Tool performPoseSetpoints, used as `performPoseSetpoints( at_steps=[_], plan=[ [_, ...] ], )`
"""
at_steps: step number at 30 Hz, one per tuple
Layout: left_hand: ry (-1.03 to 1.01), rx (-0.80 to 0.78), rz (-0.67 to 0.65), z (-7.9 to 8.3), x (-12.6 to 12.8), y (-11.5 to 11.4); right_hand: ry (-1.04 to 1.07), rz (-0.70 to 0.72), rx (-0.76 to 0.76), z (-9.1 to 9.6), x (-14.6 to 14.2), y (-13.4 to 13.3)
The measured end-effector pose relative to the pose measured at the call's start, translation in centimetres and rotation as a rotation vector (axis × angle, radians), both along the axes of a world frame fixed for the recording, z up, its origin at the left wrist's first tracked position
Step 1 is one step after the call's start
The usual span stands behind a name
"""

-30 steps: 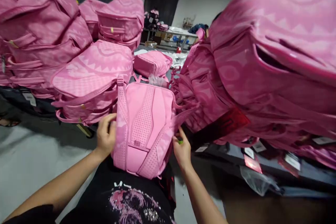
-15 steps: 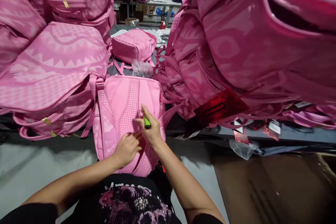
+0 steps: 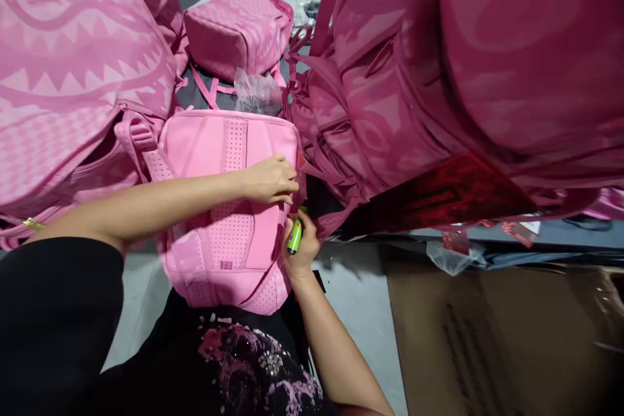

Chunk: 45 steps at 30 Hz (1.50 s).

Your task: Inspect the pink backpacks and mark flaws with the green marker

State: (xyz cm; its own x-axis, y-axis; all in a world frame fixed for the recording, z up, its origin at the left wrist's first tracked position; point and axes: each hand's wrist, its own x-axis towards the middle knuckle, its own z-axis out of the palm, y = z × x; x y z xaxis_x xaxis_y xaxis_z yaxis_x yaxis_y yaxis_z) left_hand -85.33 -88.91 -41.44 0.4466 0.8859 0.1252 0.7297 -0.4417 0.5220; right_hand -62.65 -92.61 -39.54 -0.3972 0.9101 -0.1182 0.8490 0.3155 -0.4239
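A pink backpack [image 3: 195, 133] leans upright in front of my body, its padded, perforated back panel facing me. My left hand [image 3: 270, 179] reaches across the panel, its curled fingers closed on the backpack's right edge. Lower down on that side, my right hand [image 3: 303, 253] wraps around a green marker pen [image 3: 295, 233] with a dark end. The right fingertips are partly hidden beside the bag's edge, so I cannot tell whether they also grip the fabric or strap.
A large pink backpack [image 3: 73, 45] lies at left. A smaller pink bag [image 3: 219, 39] and crumpled clear plastic [image 3: 256, 91] sit behind. Stacked pink backpacks [image 3: 375, 97] crowd the right, with a dark red tag [image 3: 453, 198] at their base. A brown cardboard box [image 3: 439, 338] stands lower right.
My left hand has moved up and right across the panel to the backpack's edge. My right hand, with the marker pen, has shifted from mid-panel to the right side. The view tilts lower.
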Motion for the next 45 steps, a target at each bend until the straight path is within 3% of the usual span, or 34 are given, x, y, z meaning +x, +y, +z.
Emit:
performPoseSetpoints(
  at_steps=[4, 8, 15, 19, 23, 27, 32, 36, 41, 45],
  plan=[
    [-0.023, -0.044, -0.031, 0.5, -0.1, -1.2, -0.03, -0.006, -0.052, -0.9, 0.9, -0.3],
    [-0.008, -0.127, -0.083, 0.7, 0.5, -0.6, -0.035, 0.015, -0.068, -0.9, 1.0, -0.3],
    [0.143, -0.087, -0.128, 0.0, -1.2, 1.2, -0.007, 0.111, 0.085, -1.6, 1.4, -0.3],
    [0.161, 0.041, -0.079, -0.9, -2.9, -0.1, 0.19, 0.293, 0.257, 0.2, 0.7, 0.8],
    [0.086, 0.235, 0.067, -1.7, -2.5, -2.6, 0.157, 0.527, 0.428, 3.0, -1.6, 4.3],
    [-0.003, 0.397, 0.213, -2.4, -1.6, -4.7, -0.075, 0.814, 0.233, 3.6, -3.7, 8.5],
    [-0.123, 0.417, 0.259, -4.5, -1.4, -5.4, -0.274, 0.893, 0.207, 2.7, -5.3, 10.6],
    [-0.181, 0.4, 0.297, -5.8, -1.2, -5.3, -0.285, 0.985, 0.211, 2.5, -6.5, 11.7],
    [-0.216, 0.495, 0.385, -6.1, -0.8, -5.2, -0.217, 1.038, 0.091, 1.6, -7.9, 12.9],
    [-0.222, 0.545, 0.422, -6.7, -0.7, -5.4, -0.241, 1.179, -0.003, 0.8, -8.9, 13.1]
  ],
)
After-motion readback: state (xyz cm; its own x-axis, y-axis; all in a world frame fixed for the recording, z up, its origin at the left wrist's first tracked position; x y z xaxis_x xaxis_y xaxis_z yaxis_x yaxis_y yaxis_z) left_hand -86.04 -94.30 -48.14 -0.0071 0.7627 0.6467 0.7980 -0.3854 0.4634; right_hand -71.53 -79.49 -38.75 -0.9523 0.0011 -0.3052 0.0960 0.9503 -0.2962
